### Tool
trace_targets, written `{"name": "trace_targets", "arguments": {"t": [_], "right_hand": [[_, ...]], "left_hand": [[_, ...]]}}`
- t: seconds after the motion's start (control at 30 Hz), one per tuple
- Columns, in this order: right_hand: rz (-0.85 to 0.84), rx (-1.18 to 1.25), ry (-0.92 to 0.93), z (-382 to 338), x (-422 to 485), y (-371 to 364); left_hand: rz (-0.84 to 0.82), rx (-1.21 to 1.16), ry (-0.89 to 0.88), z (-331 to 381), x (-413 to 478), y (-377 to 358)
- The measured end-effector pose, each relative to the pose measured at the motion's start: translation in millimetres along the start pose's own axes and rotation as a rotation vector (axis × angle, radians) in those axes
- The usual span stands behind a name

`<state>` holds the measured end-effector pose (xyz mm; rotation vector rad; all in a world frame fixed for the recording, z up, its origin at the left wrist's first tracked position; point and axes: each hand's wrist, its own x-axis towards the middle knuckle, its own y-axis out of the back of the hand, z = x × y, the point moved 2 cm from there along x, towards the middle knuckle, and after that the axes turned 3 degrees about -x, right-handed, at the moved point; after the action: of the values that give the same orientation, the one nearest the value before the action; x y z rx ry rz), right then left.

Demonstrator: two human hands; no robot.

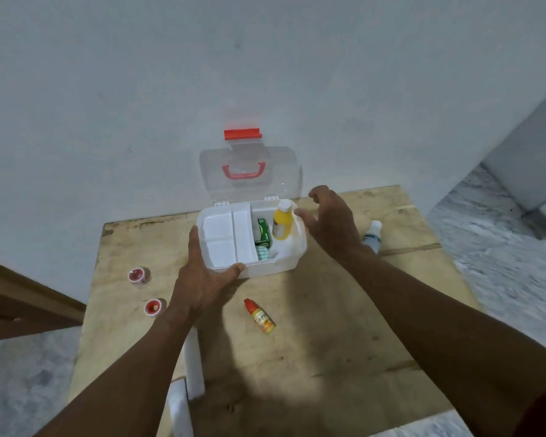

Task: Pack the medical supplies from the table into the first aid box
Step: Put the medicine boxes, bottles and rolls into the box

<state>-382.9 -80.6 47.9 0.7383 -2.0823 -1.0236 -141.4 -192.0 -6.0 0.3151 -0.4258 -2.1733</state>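
White and open, the first aid box (pixel 275 269) sits at the far edge of the plywood table (pixel 328 326), its clear lid (pixel 276 171) leaning back on the wall, a yellow bottle (pixel 281 227) and a green carton (pixel 264 230) inside. The left hand (pixel 199 279) presses its near-left corner, fingers (pixel 193 244) straight along the side wall; the right hand (pixel 331 222) hovers just beside the right rim, spread, holding nothing. A dropper bottle (pixel 260 316), two tape rolls (pixel 138 275) and a white bottle (pixel 372 234) lie around.
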Motion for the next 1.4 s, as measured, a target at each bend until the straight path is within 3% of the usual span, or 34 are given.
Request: {"name": "trace_targets", "arguments": {"t": [0.13,0.3,0.47,1.03,1.4], "right_hand": [[0.032,-0.149,-0.252,30,-25,21],[-0.094,-0.158,-0.598,74,-39,37],[-0.187,-0.153,-0.725,99,-33,41],[-0.38,-0.173,-0.688,119,-8,20],[-0.297,-0.071,-0.596,99,-6,34]], "left_hand": [[-0.016,0.009,-0.02,0,0,2],[-0.012,0.007,-0.03,4,-1,1],[-0.003,0.017,-0.01,2,0,0],[0.024,0.051,0.006,6,-2,-2],[0.009,0.039,0.065,4,-3,0]]}}
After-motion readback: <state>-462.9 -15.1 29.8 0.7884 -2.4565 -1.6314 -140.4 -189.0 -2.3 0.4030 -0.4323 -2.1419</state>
